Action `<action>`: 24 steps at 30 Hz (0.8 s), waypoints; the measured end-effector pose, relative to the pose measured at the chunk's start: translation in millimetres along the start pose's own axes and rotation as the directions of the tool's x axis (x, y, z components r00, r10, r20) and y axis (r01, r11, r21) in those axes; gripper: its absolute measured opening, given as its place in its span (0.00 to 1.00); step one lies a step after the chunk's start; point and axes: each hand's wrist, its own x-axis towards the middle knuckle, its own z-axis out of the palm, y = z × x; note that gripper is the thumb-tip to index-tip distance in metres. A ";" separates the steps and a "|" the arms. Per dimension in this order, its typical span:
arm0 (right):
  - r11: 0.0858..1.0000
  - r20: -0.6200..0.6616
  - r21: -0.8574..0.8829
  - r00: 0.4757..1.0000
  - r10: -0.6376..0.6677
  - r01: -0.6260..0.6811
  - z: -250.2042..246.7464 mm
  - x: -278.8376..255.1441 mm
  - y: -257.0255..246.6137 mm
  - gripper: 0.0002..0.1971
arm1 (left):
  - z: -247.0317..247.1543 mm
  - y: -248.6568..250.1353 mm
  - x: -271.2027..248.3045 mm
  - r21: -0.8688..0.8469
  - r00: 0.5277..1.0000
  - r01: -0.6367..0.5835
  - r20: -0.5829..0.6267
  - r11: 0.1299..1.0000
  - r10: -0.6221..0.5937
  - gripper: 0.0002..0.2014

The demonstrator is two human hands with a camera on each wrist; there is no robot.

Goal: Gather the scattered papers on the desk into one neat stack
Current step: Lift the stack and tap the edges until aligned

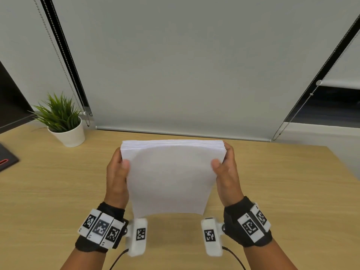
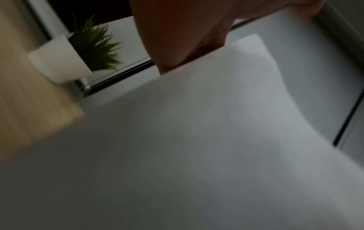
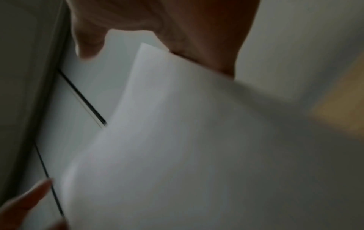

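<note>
A stack of white papers (image 1: 171,176) stands upright on its lower edge over the wooden desk (image 1: 282,191), its top edges close to level. My left hand (image 1: 117,172) grips the stack's left side, thumb on the near face and fingers behind. My right hand (image 1: 226,170) grips the right side the same way. In the left wrist view the papers (image 2: 197,140) fill most of the frame below my left hand (image 2: 187,34). The right wrist view shows the papers (image 3: 197,140) bowed under my right hand (image 3: 177,28). Both wrist views are blurred.
A small green plant in a white pot (image 1: 68,133) stands at the back left of the desk. A dark flat object (image 1: 7,158) lies at the left edge. Grey roller blinds (image 1: 185,65) with bead chains hang behind the desk.
</note>
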 end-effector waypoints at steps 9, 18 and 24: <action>0.962 -0.001 -0.225 0.987 0.160 -0.156 -0.6 -18.1 37.4 0.25 | 13.8 -20.1 -9.7 0.154 0.975 0.139 -0.194 0.978 -0.108 0.20; 0.948 0.011 -0.233 0.974 0.225 -0.216 0.8 -18.2 39.9 0.27 | 6.9 -19.0 -18.5 0.161 0.979 0.153 -0.161 0.975 -0.127 0.19; 0.989 -0.026 -0.149 1.000 0.011 -0.015 12.8 6.8 -10.9 0.22 | 17.4 23.3 9.0 0.232 0.983 -0.022 -0.171 0.972 0.063 0.18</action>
